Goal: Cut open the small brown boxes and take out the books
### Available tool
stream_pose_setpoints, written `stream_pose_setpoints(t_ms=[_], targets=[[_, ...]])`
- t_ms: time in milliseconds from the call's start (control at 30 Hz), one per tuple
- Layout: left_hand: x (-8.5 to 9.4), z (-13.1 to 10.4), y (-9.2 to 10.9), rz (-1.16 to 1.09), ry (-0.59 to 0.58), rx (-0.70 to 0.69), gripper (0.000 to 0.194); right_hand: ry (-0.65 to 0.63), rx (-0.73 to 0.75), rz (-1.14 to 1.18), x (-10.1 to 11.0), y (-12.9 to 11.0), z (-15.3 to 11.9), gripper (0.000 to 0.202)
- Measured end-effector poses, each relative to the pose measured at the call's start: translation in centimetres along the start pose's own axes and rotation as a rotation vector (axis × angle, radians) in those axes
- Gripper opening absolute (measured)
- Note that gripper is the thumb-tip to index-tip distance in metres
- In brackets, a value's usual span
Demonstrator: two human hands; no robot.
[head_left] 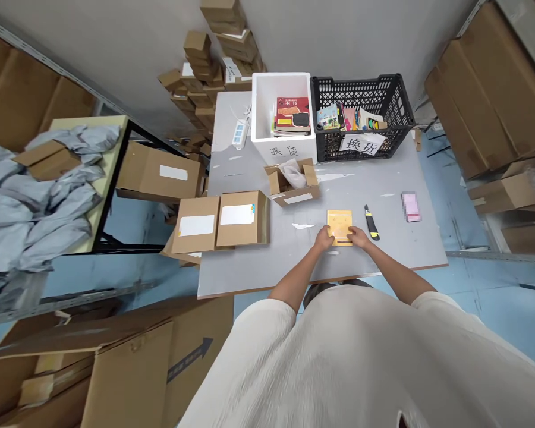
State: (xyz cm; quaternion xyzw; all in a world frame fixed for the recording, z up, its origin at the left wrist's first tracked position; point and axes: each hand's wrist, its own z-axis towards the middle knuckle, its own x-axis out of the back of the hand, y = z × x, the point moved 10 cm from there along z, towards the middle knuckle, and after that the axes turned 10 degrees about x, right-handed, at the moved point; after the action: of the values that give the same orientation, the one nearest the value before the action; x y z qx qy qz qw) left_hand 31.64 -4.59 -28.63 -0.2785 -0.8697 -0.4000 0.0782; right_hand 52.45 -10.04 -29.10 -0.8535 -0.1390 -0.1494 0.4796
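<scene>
A small yellow-orange book (339, 226) is held low over the grey table, or rests on it; I cannot tell which. My left hand (324, 239) grips its lower left edge, fingers closed around the side. On the opposite edge, my right hand (359, 237) pinches the book near its lower right corner. Just right of that hand lies a black and yellow utility knife (371, 223). Behind the book stands an opened small cardboard box (293, 182) with white wrapping material (293, 174) inside.
At the table's (263, 267) back stand a white foam box (283, 110) and a black plastic crate (361, 119), both holding books. Cardboard boxes (237, 219) sit at the left edge. A pink item (411, 207) lies to the right. Grey parcels (49, 196) fill a side table.
</scene>
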Motion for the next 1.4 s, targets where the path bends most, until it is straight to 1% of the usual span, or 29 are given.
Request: stream_pose_setpoints(t_ms=[100,167,267,333,433,500,567,633,733,833,900,967,1033,1100,1167,1267,1333,1400], targets=[[0.9,0.1,-0.1,-0.075,0.079,0.036,0.048,0.020,-0.010,0.069,0.2,-0.5,-0.3,0.052],[1.4,-0.1,-0.3,-0.092,0.121,0.064,0.046,0.021,-0.006,0.109,0.2,-0.9,-0.5,0.048],[1.9,-0.7,-0.7,-0.113,0.142,0.104,0.048,-0.012,-0.003,0.157,-0.3,-1.5,-0.9,0.042],[2.2,-1.1,-0.8,-0.148,0.137,0.115,0.049,0.006,-0.023,0.166,-0.1,-1.7,-1.1,0.040],[2.8,-1.5,0.0,-0.231,0.121,0.086,0.047,0.065,-0.069,0.182,0.6,-2.2,-1.3,0.038],[3.3,-1.6,0.8,-0.291,0.097,0.057,0.046,0.050,-0.076,0.245,0.5,-3.1,-1.3,0.034],[4.1,-1.6,1.7,-0.331,0.097,0.028,0.044,0.033,-0.054,0.314,0.6,-4.3,-1.2,0.028],[5.2,-1.7,2.6,-0.341,0.121,-0.007,0.039,0.054,-0.012,0.349,1.3,-5.7,-1.0,0.024],[6.9,-2.1,4.2,-0.304,0.172,-0.086,0.028,0.120,0.077,0.370,2.8,-8.0,-0.7,0.025],[7.8,-2.8,5.7,-0.289,0.200,-0.146,0.021,0.187,0.162,0.318,4.1,-10.3,-0.8,0.030],[7.3,-3.2,6.9,-0.314,0.154,-0.169,0.016,0.223,0.219,0.219,4.4,-12.1,-1.1,0.032],[6.1,-3.6,8.6,-0.359,0.056,-0.215,0.011,0.241,0.302,0.098,4.3,-14.3,-1.6,0.033],[5.0,-4.0,10.1,-0.429,-0.029,-0.257,0.015,0.240,0.417,-0.017,3.6,-16.7,-2.4,0.032],[4.6,-4.1,11.1,-0.500,-0.067,-0.267,0.024,0.210,0.530,-0.115,2.5,-18.8,-3.1,0.031],[4.9,-3.9,11.3,-0.553,-0.041,-0.238,0.031,0.165,0.613,-0.188,1.3,-20.1,-3.7,0.030],[6.3,-3.1,10.4,-0.610,0.057,-0.150,0.033,0.112,0.682,-0.244,0.2,-20.8,-3.7,0.031],[7.0,-2.7,9.8,-0.658,0.071,-0.103,0.033,0.112,0.688,-0.241,0.4,-20.5,-3.2,0.032],[7.4,-2.5,9.5,-0.698,0.033,-0.083,0.031,0.159,0.661,-0.219,1.5,-19.8,-2.5,0.034]])
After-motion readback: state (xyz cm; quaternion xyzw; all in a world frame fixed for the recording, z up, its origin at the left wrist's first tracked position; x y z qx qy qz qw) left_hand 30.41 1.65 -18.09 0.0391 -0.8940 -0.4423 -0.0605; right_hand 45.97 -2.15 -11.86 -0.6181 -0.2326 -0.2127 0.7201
